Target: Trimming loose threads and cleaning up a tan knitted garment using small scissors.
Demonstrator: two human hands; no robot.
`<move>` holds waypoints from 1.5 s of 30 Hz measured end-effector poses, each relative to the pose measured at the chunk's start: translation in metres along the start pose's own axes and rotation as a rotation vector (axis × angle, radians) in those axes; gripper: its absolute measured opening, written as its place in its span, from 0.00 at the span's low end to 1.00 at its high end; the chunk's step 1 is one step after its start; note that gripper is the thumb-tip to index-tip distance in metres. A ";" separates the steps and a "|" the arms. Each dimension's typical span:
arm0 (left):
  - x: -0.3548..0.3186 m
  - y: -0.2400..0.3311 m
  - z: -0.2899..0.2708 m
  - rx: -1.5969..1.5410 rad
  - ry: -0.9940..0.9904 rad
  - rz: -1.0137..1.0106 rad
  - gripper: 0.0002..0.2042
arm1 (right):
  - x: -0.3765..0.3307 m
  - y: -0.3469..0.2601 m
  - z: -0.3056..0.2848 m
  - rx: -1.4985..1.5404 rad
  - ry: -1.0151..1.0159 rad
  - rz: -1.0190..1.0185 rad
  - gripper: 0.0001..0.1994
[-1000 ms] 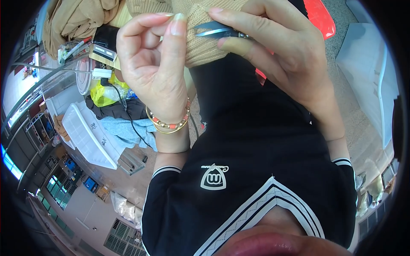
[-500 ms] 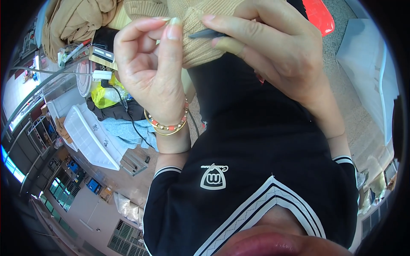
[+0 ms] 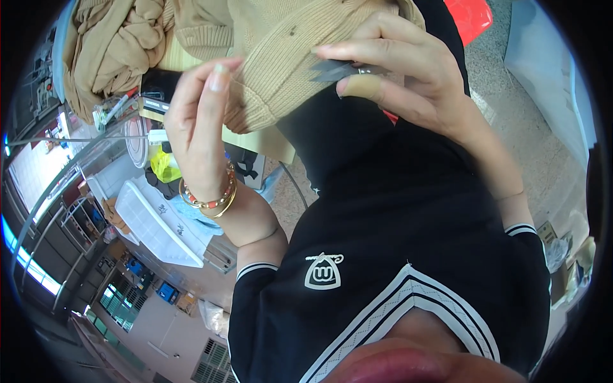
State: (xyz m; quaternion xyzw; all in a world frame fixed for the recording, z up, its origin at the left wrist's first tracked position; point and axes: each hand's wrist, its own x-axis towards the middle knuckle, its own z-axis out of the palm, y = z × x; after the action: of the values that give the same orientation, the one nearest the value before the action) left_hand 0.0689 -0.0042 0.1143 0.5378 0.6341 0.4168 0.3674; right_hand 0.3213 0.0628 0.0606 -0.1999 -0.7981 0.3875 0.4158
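A beige ribbed knit garment (image 3: 281,83) hangs across the top middle, with small dark holes or spots along its band. My left hand (image 3: 201,121), bangles at its wrist, is closed at the garment's left edge; its fingers are slightly blurred and partly behind the knit. In my right hand (image 3: 408,76) is a pair of dark thread snips (image 3: 331,70), gripped between the fingers and a thumb wrapped in tan tape. The blades point left, a little apart, over the garment's right edge. The right fingertips are close to the knit; contact is hard to tell.
More beige knitwear (image 3: 115,51) is heaped at the upper left, by a pale tabletop (image 3: 271,142). A red stool (image 3: 469,19) and a translucent bin (image 3: 546,76) stand at the right. To the left are a white bin (image 3: 159,223), a yellow bag (image 3: 165,167) and cables.
My hands have moved apart, the left one going left and down. More of the garment now shows between them. The snips have come slightly lower, and their blades show more.
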 end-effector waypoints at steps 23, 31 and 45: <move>0.028 -0.009 0.039 0.012 -0.030 0.221 0.06 | 0.025 0.043 0.006 -0.162 0.209 -0.214 0.14; 0.027 -0.009 0.038 0.067 -0.034 0.263 0.06 | 0.029 0.041 0.007 -0.131 0.318 -0.482 0.11; 0.007 -0.002 0.045 0.366 0.080 0.452 0.03 | 0.012 0.064 0.008 0.493 0.329 -0.292 0.13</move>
State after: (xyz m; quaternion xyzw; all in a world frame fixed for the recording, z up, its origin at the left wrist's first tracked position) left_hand 0.1088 0.0088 0.0951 0.7059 0.5768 0.3877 0.1366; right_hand 0.3076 0.1063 0.0141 -0.0369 -0.6227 0.4678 0.6261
